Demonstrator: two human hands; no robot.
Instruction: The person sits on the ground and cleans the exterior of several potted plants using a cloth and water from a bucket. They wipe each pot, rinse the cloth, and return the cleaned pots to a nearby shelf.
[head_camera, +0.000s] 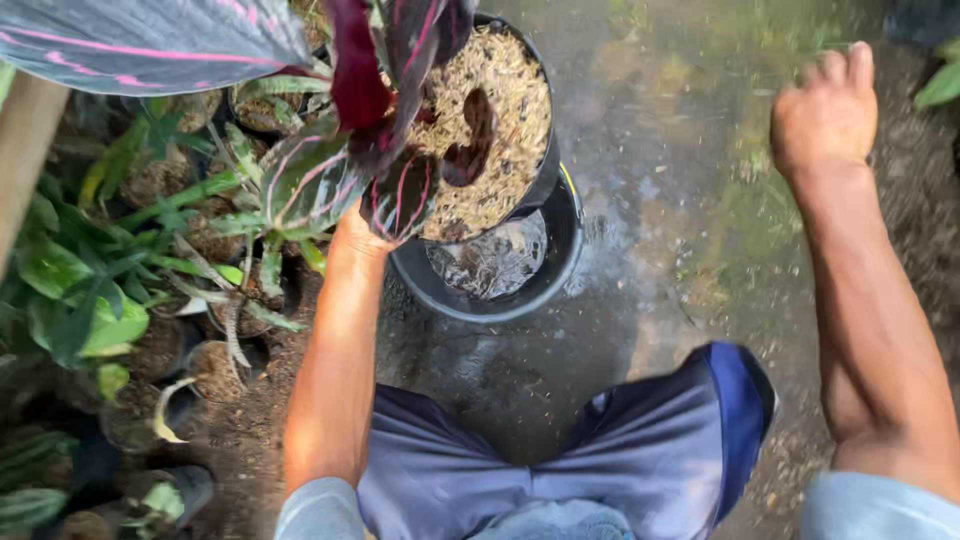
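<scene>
Left hand (352, 235): mostly hidden under leaves, at the rim of one husk-filled black pot (500, 110); grip cannot be told.
Right hand (825, 110): closed fist, well apart, holding nothing visible.
Bucket (560, 265): one, black, beneath the pot.
Plant (370, 120): one, pink-striped, dark-leaved.

Count, head view:

- Hands: two. Left hand (358, 238), mostly hidden behind leaves; right hand (826, 112), closed in a fist.
- Black pot filled with pale husk mix (500, 110): one, carrying one plant with dark, pink-striped leaves (330, 170).
- Black bucket holding water (495, 275): one, directly beneath that pot.
- Small potted plants on the ground at left (150, 300): at least six pots discernible; the exact number cannot be told, since foliage overlaps them.
- Wooden post (22, 150): one, at the left edge.
- Knees in blue shorts (640, 450): one clearly visible.
</scene>
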